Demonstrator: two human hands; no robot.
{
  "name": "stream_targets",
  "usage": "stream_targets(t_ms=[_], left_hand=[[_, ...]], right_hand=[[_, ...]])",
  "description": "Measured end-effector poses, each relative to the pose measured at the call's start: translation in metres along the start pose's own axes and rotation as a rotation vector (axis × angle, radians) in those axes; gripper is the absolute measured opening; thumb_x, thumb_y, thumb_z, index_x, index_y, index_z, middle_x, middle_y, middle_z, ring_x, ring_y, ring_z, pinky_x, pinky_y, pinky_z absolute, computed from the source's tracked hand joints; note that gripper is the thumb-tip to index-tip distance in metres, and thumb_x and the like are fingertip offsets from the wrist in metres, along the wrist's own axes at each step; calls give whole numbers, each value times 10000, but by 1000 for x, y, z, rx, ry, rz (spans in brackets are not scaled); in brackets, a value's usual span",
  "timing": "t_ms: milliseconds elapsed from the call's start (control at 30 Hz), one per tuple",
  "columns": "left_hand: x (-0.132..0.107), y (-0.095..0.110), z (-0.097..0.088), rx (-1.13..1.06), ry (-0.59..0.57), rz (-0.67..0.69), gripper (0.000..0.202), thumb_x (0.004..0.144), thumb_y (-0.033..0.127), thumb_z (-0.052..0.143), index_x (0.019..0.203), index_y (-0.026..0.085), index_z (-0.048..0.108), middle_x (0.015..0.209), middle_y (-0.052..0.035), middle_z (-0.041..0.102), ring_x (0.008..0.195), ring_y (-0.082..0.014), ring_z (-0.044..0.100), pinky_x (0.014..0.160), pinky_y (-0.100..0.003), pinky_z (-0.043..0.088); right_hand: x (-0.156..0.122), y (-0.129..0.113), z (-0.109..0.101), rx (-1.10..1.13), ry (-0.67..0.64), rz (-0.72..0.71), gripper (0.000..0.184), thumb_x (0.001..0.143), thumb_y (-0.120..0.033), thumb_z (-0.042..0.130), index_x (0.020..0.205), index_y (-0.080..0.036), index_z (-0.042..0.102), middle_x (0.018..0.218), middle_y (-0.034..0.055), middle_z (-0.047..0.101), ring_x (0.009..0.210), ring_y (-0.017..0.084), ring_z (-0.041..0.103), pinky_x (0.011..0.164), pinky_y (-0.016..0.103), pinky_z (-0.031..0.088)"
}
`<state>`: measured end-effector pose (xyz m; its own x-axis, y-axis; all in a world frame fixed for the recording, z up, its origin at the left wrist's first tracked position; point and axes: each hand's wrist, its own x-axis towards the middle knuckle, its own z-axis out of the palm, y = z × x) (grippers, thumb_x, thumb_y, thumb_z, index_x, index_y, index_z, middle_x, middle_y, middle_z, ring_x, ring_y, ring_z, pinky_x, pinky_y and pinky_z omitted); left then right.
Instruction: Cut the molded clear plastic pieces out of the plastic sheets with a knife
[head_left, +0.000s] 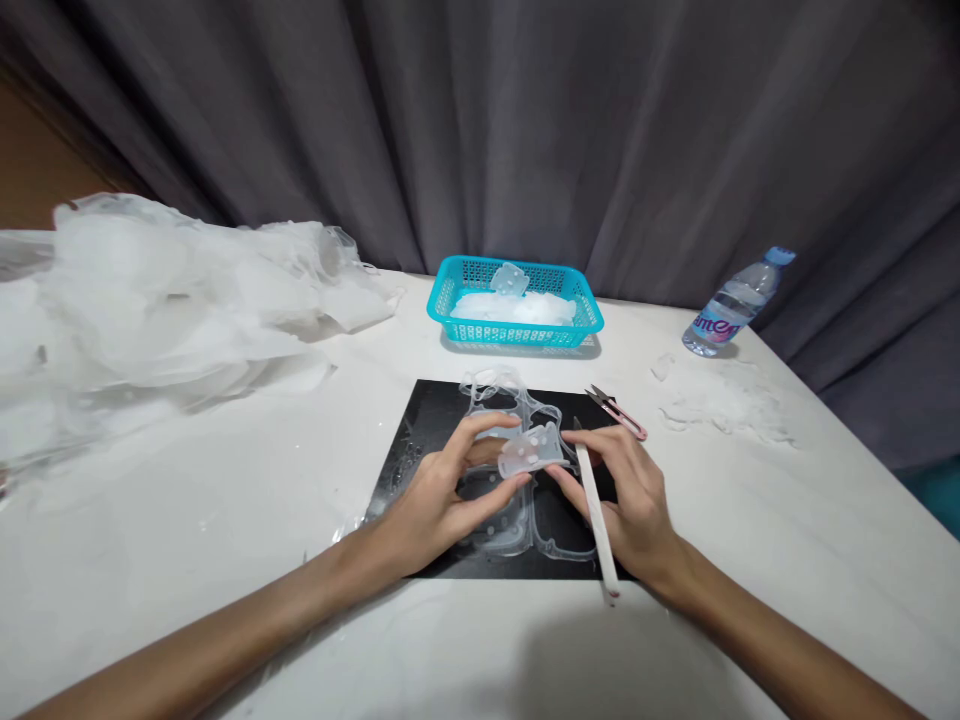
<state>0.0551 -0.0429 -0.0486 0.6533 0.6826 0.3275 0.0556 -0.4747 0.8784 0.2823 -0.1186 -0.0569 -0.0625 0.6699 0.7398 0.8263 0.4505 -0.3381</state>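
Note:
Between my two hands, above a black mat (442, 566), is a small translucent plastic piece (532, 450) with rounded corners and small dots. My left hand (450, 485) pinches its left end between thumb and fingers. The fingertips of my right hand (630, 495) grip its right edge. A white-handled craft knife (598, 520) also lies in the right hand, its blade pointing away from me. Beneath the hands a clear plastic sheet (536, 545) with cut-out openings rests on the mat.
A turquoise basket (517, 335) holding translucent pieces stands behind the mat. Pink-handled thread snips (619, 412) lie at the mat's right corner. Farther right are plastic scraps (727, 405) and a water bottle (735, 305). Crumpled clear plastic (172, 310) heaps at the left.

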Motion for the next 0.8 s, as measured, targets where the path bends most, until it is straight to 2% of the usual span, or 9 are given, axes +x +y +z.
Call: stream_targets(t_ms=[100,167,367,467,633,800], left_hand=[[0,2,-1,74,-20,-4,440,1010,244,693,1413,271,518,1268,-34,781,1179,-180,752,1006,-252,600],[0,4,-3,133,-28,8,376,1017,241,681,1376,273,573,1272,-21,779,1167,-168,754,976,-219,597],[1,9,-3,232,-22,56,319,1014,201,673,1324,266,634,1216,5,784,1033,-119,767,911,-168,569],[2,11,-2,238,-25,84,298,1008,181,674,1295,260,651,1145,17,792,976,-107,766,891,-160,562],[2,8,-2,248,-22,97,320,972,207,727,1278,264,653,1111,23,788,932,-107,759,866,-161,565],[1,3,-3,234,-68,40,321,969,285,736,1273,256,638,1152,-6,769,976,-149,756,856,-208,585]], right_hand=[[-1,3,1,-36,-9,54,447,959,-320,761,1348,-186,585,1049,102,672,926,236,671,815,391,594],[-2,4,2,-31,-36,74,472,965,-347,751,1372,-186,576,1064,104,664,945,243,669,830,400,595],[-2,3,1,10,-138,63,415,1020,-321,666,1404,-188,581,1100,107,659,961,235,702,834,365,602],[-1,2,0,15,-147,55,396,1033,-331,644,1398,-187,588,1100,107,667,952,231,716,824,355,608],[1,1,-1,16,-149,24,360,1051,-352,614,1366,-178,604,1065,104,667,916,212,725,779,323,617],[2,-1,0,-36,-146,-68,307,1046,-319,623,1310,-162,636,1031,99,664,858,186,721,737,290,616]])
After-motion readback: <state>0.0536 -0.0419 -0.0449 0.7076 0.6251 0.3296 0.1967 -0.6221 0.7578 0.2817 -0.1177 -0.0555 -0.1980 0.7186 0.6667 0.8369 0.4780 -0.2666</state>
